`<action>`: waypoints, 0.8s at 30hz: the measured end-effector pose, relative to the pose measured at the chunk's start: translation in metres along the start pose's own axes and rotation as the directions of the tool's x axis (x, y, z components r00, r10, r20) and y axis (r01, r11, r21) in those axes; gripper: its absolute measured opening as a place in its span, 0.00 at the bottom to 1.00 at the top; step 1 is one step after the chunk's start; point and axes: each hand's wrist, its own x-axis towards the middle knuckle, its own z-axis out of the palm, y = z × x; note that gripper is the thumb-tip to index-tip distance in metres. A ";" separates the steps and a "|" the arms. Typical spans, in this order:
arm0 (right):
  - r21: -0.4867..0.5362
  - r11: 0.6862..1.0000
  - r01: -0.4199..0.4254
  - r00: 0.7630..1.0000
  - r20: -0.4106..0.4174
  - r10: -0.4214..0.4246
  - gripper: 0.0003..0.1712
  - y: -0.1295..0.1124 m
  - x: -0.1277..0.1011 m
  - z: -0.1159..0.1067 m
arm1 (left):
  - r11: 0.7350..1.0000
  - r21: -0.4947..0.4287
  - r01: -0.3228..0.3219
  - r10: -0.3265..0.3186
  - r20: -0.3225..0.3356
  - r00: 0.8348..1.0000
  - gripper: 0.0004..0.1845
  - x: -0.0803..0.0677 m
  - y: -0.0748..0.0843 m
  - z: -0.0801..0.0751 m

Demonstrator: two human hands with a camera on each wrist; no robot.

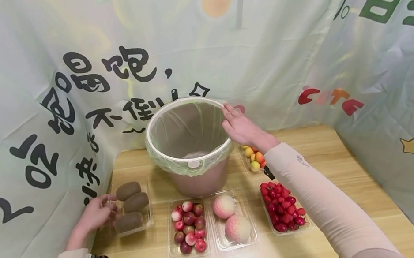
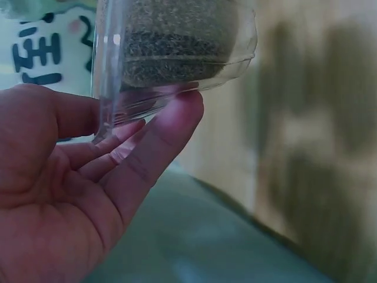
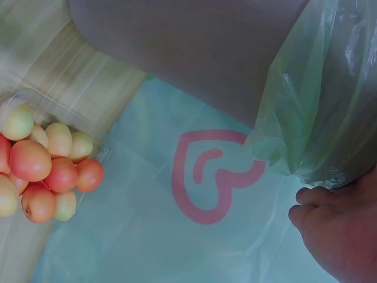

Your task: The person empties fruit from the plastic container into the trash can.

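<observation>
A brown bin (image 1: pixel 198 179) lined with a pale green bag (image 1: pixel 186 127) stands at the back of the wooden table (image 1: pixel 357 169). My right hand (image 1: pixel 231 118) holds the bin's right rim; in the right wrist view its curled fingers (image 3: pixel 330 227) sit just under the bag's hanging edge (image 3: pixel 300 118). My left hand (image 1: pixel 109 206) pinches the left edge of a clear tray of three kiwis (image 1: pixel 132 207). The left wrist view shows this tray (image 2: pixel 171 53) close up, its rim between the thumb and fingers (image 2: pixel 153 135).
Along the table's front stand clear trays of small red plums (image 1: pixel 188 227), two peaches (image 1: pixel 232 221) and cherries (image 1: pixel 283 207). A tray of small yellow-orange fruit (image 1: pixel 254 157) (image 3: pixel 41 165) sits right of the bin. Printed cloth (image 1: pixel 30 128) walls in three sides.
</observation>
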 end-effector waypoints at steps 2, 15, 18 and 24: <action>-0.002 1.000 0.001 1.000 0.000 -0.001 0.40 0.000 0.000 0.000 | 1.000 -0.003 -0.013 0.013 0.001 1.000 0.18 0.001 0.008 -0.005; -0.004 1.000 0.003 1.000 -0.009 -0.003 0.40 0.001 0.000 -0.001 | 0.997 -0.058 -0.042 0.040 -0.020 0.999 0.22 0.009 0.062 -0.025; 0.002 1.000 0.006 1.000 -0.013 -0.006 0.40 0.000 0.000 -0.001 | 0.997 -0.045 -0.055 0.053 -0.032 0.998 0.22 0.011 0.075 -0.031; 0.005 1.000 0.007 1.000 -0.011 -0.007 0.40 0.002 0.000 0.000 | 0.998 -0.019 -0.060 0.058 -0.064 0.996 0.23 0.012 0.102 -0.043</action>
